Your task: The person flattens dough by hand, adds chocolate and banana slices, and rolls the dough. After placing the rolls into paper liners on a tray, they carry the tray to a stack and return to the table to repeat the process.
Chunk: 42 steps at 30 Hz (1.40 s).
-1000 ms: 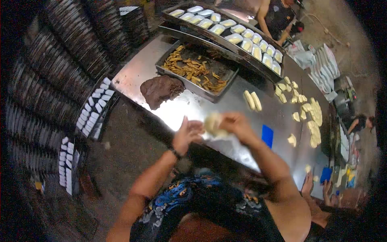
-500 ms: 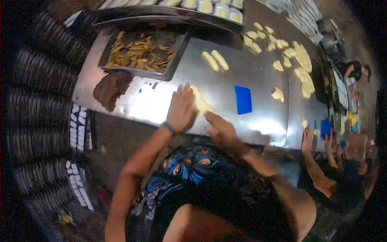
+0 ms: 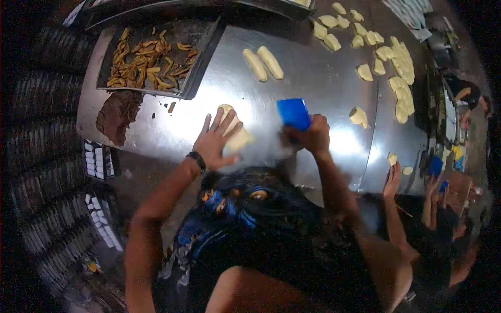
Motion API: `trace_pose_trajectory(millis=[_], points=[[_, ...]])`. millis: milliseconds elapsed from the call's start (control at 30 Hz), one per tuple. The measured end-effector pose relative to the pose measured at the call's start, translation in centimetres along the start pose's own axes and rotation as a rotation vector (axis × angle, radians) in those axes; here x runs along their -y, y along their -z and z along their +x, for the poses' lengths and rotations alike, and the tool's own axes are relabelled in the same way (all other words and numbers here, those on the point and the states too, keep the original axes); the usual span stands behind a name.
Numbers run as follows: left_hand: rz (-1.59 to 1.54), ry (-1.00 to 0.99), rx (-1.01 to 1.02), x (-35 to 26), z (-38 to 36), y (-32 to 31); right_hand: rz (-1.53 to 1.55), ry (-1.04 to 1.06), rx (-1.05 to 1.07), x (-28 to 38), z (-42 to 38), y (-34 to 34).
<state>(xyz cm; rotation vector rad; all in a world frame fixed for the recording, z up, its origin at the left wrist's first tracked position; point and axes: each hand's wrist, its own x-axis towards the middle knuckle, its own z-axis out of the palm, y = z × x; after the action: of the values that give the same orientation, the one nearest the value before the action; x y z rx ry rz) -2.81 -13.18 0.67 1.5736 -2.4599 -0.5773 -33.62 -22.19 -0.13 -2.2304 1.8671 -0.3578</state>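
On the metal table (image 3: 250, 99) a flattened piece of dough (image 3: 239, 140) lies close to the front edge. My left hand (image 3: 216, 140) rests over it with the fingers spread, covering part of it. To the right, my right hand (image 3: 314, 134) grips a blue dough scraper (image 3: 294, 112), lifted upright above the table. Two rolled dough logs (image 3: 262, 63) lie side by side farther back.
A dark tray of brown strips (image 3: 151, 62) stands at the back left, beside a smear of brown paste (image 3: 119, 116). Dough pieces (image 3: 358, 40) and a larger dough mass (image 3: 401, 78) lie to the right. A co-worker's hand (image 3: 392, 180) holds dough at the right.
My right hand has left the dough and picked up the blue scraper from the table. My left hand has stayed at the dough with its fingers spread wider. The view has shifted.
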Motion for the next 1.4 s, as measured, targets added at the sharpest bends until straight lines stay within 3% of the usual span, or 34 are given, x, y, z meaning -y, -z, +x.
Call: trace_pose_trajectory(millis=[67, 167, 200, 233, 267, 333, 433, 533, 567, 600, 667, 767, 900, 1000, 1033, 1100, 1133, 1267, 1367, 1400], points=[[-0.13, -0.008, -0.088, 0.7, -0.1, 0.2, 0.151, -0.088, 0.082, -0.6, 0.0, -0.6], [-0.612, 0.05, -0.467, 2.0, 0.0, 0.3, 0.232, -0.119, 0.135, 1.4, 0.4, 1.4], [-0.456, 0.042, -0.562, 3.1, -0.3, 1.3, 0.237, -0.104, 0.117, 2.1, 0.9, 1.9], [-0.677, 0.073, -0.677, 2.9, -0.3, 3.3, 0.244, -0.097, 0.102, 3.1, 1.0, 2.3], [-1.182, 0.09, -0.81, 4.0, 0.0, 2.5, 0.307, -0.141, 0.1, 4.1, 1.3, 2.7], [-0.294, 0.157, -0.787, 8.7, -1.3, 7.1, 0.442, -0.221, 0.082, 9.6, 4.0, 5.5], [-0.104, 0.079, -0.789, 15.1, -1.7, 10.8, 0.681, -0.255, -0.096, 17.3, 6.5, 5.8], [0.125, 0.153, -0.616, 20.9, -1.9, 10.7, 0.187, -0.088, -0.2, 18.8, 8.2, -0.4], [0.22, 0.172, -0.569, 22.3, -1.9, 10.7, 0.167, -0.029, -0.282, 19.6, 8.8, -1.2], [0.321, 0.256, -0.375, 22.4, -1.8, 11.0, 0.15, 0.027, -0.364, 20.6, 9.4, -2.0], [0.325, 0.257, -0.281, 21.8, -1.4, 11.3, 0.099, 0.039, -0.463, 22.0, 10.2, -2.7], [0.267, 0.253, -0.218, 21.5, -1.2, 11.6, -0.061, -0.134, -0.254, 21.1, 10.7, -6.1], [0.235, 0.224, -0.172, 21.9, -1.1, 12.3, -0.048, 0.01, -0.533, 22.3, 10.4, -5.0], [0.236, 0.186, -0.153, 21.8, -1.2, 12.4, -0.112, -0.2, -0.246, 21.9, 9.5, -6.1], [0.227, 0.136, -0.231, 22.2, -1.3, 12.0, -0.074, -0.207, -0.314, 22.3, 9.5, -5.6], [0.261, 0.168, -0.155, 22.3, -1.4, 11.9, 0.005, -0.23, -0.433, 23.3, 8.0, -5.1], [0.266, 0.155, -0.142, 22.2, -1.7, 11.9, -0.024, -0.315, -0.281, 22.9, 7.7, -5.6], [0.309, 0.145, -0.143, 22.4, -1.2, 12.1, 0.027, -0.283, -0.469, 23.1, 6.9, -5.0], [0.353, 0.153, -0.105, 22.5, -1.2, 11.6, -0.023, -0.388, -0.3, 22.6, 6.5, -5.1], [0.355, 0.154, -0.097, 22.4, -1.2, 11.8, -0.017, -0.388, -0.33, 22.3, 6.6, -5.1]])
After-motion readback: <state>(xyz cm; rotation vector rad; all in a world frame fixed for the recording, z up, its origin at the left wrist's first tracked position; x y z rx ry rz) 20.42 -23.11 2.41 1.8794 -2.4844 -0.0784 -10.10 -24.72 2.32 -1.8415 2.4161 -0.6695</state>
